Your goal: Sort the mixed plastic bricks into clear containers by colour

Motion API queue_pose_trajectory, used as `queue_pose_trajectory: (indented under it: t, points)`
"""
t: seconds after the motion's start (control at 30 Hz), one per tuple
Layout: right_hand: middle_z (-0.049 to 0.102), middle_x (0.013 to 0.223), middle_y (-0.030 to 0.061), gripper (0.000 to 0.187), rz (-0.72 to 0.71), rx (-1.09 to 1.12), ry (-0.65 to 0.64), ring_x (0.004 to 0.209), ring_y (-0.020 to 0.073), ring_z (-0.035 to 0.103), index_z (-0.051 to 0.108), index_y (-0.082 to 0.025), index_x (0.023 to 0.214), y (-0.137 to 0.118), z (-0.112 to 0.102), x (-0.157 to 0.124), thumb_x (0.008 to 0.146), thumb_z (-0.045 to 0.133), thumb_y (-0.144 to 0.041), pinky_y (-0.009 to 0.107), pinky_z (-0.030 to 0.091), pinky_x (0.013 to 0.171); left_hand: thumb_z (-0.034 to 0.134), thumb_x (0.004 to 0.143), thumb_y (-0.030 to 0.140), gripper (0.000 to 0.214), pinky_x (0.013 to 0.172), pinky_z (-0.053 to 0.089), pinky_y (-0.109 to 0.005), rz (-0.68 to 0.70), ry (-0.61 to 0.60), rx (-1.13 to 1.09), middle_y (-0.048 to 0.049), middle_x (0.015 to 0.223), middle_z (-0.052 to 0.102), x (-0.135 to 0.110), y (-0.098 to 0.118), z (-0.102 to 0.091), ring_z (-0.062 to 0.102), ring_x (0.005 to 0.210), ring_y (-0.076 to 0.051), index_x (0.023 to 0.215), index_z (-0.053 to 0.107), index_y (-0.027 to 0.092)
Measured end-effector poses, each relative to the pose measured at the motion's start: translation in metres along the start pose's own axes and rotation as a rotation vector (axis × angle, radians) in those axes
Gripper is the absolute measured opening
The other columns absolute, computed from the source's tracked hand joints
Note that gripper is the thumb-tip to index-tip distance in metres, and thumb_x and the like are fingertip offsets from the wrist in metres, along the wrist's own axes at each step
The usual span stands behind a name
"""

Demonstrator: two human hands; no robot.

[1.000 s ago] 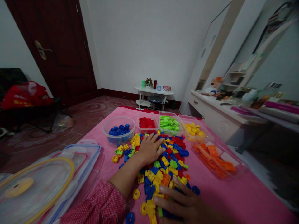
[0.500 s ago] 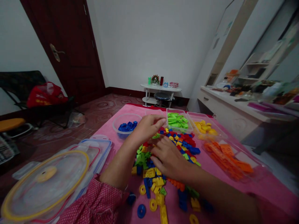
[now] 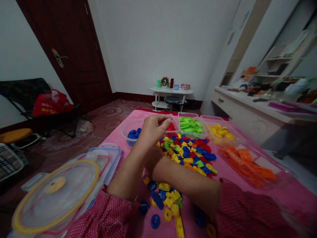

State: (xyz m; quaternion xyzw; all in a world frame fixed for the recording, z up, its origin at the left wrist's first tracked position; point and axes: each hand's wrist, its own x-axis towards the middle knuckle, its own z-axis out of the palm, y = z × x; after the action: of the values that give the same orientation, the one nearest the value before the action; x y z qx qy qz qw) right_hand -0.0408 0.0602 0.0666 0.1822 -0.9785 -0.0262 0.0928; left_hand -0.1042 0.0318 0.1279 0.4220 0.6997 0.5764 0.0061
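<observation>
Right hand (image 3: 153, 160) shifted left, mostly hidden, grip untellable; left hand (image 3: 155, 128) curled, contents unclear. Tubs (image 3: 234, 133) edge bricks (image 3: 187, 151), likely for reach.

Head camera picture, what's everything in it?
Round tub: one, clear, back left
Oblong tubs: four, clear, back to right
Sorted bricks: many, blue, red, green, yellow, orange, inside tubs
Loose bricks: too many to count, mixed, middle
Lids: several, clear, coloured rims, left
Table: one, pink, below
Door: one, dark red, back left
Side table: one, white, far wall
Stool: one, black, by side table
Chair: one, dark, left
Bag: one, red, on chair
Dresser: one, white, right
Sleeves: two, red dotted, front
Left hand: one, above table
Right hand: one, mostly hidden behind left forearm
</observation>
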Motion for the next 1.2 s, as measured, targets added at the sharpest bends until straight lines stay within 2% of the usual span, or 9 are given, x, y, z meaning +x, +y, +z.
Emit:
queue_pose_trajectory:
  t: [0.17,0.27,0.37,0.43,0.53,0.67,0.77,0.93,1.2]
  points:
    - [0.062,0.112,0.0191,0.028,0.268,-0.245,-0.112,0.105,0.033,0.052,0.066,-0.011,0.102,0.015,-0.038,-0.032,0.079,0.053,-0.02,0.054,0.031,0.098,0.054,0.082,0.027,0.024,0.075,0.051,-0.027,0.041,-0.013,0.026,-0.0076,0.091,0.072,-0.001,0.0,0.002,0.065,0.083,-0.016,0.095,0.07,0.014]
    - [0.066,0.101,0.0172,0.024,0.323,-0.224,-0.083,0.107,0.0338,0.05,0.068,-0.012,0.094,0.0,-0.042,-0.056,0.081,0.052,-0.023,0.056,0.02,0.104,0.054,0.083,0.028,0.025,0.074,0.051,-0.027,0.05,-0.012,0.021,-0.0078,0.092,0.072,-0.001,-0.003,0.001,0.065,0.081,-0.016,0.096,0.07,0.014]
    - [0.058,0.119,0.0129,0.037,0.16,-0.033,0.068,0.115,0.0314,0.045,0.061,-0.017,0.112,-0.032,-0.012,-0.084,0.084,0.05,-0.039,0.055,0.013,0.108,0.054,0.082,0.028,0.025,0.072,0.051,-0.026,0.034,-0.003,0.042,-0.0073,0.087,0.072,0.0,-0.006,0.0,0.065,0.078,-0.015,0.095,0.07,0.014]
    - [0.055,0.124,0.0072,0.038,-0.099,0.056,0.139,0.122,0.0308,0.038,0.059,-0.025,0.111,-0.05,0.016,-0.099,0.085,0.046,-0.05,0.056,0.004,0.109,0.053,0.082,0.028,0.025,0.071,0.051,-0.026,0.033,-0.006,0.061,-0.0068,0.085,0.072,0.001,-0.009,0.0,0.065,0.077,-0.015,0.094,0.07,0.014]
    - [0.056,0.121,0.0039,0.025,-0.222,0.065,0.192,0.123,0.0282,0.037,0.058,-0.027,0.106,-0.058,0.037,-0.107,0.09,0.041,-0.037,0.054,-0.002,0.109,0.053,0.082,0.029,0.024,0.072,0.05,-0.025,0.034,-0.03,0.071,-0.0066,0.087,0.072,0.001,-0.013,0.004,0.065,0.078,-0.015,0.092,0.07,0.014]
    - [0.059,0.108,0.0077,0.021,-0.048,0.11,0.106,0.114,0.0261,0.042,0.057,-0.019,0.102,-0.036,0.016,-0.103,0.085,0.047,-0.026,0.051,0.004,0.111,0.052,0.082,0.03,0.026,0.073,0.049,-0.025,0.028,-0.059,0.089,-0.0058,0.086,0.072,0.0,-0.015,0.007,0.065,0.08,-0.016,0.092,0.07,0.014]
    - [0.059,0.101,0.0059,0.02,0.06,0.171,0.133,0.102,0.0215,0.048,0.057,-0.018,0.099,-0.014,-0.004,-0.099,0.08,0.05,-0.02,0.047,0.015,0.109,0.051,0.082,0.031,0.027,0.074,0.049,-0.025,0.011,-0.087,0.133,-0.0054,0.085,0.072,-0.001,-0.018,0.007,0.065,0.08,-0.017,0.09,0.07,0.014]
    - [0.06,0.092,0.0052,0.014,0.294,0.189,0.198,0.09,0.0178,0.052,0.061,-0.018,0.085,0.025,-0.013,-0.089,0.08,0.048,-0.013,0.032,0.038,0.086,0.05,0.081,0.029,0.028,0.074,0.048,-0.024,-0.025,-0.105,0.265,-0.006,0.088,0.072,0.0,-0.025,0.007,0.065,0.081,-0.017,0.093,0.07,0.013]
    - [0.064,0.093,0.0029,0.018,0.644,0.341,0.249,0.09,0.0179,0.058,0.067,-0.021,0.086,0.089,-0.012,-0.081,0.073,0.057,-0.015,0.028,0.041,0.081,0.054,0.077,0.026,0.023,0.066,0.045,-0.024,-0.082,-0.337,0.601,-0.0053,0.082,0.072,-0.001,-0.028,0.009,0.063,0.074,-0.017,0.088,0.072,0.018]
